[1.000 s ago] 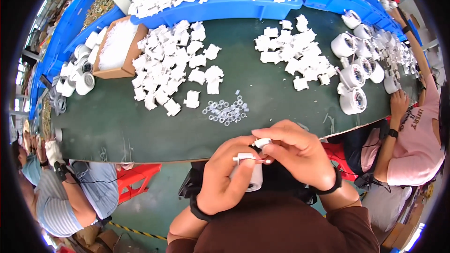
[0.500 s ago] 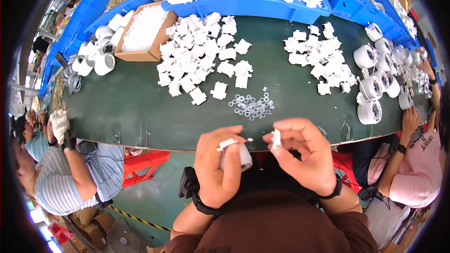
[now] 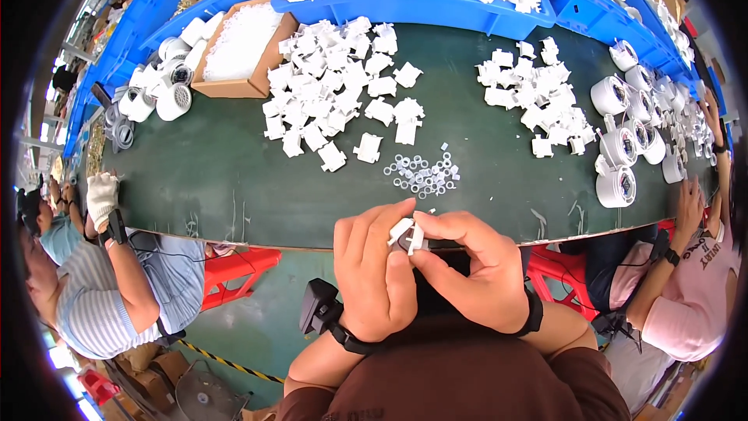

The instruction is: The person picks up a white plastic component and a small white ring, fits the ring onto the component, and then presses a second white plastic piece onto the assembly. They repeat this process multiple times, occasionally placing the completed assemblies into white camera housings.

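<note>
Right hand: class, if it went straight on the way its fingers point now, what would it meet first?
Past the small white piece it pinches, the right hand would probably meet the left hand, though depth is unclear.

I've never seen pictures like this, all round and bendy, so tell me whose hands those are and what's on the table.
There is no robot: these are one person's bare hands. A wide fisheye camera worn on the head looks down, so straight edges bend. The left hand and right hand pinch small white plastic parts together; fingers hide the details. On the green table lie translucent rings, two piles of white plastic pieces, round white housings and an open cardboard box.
</note>
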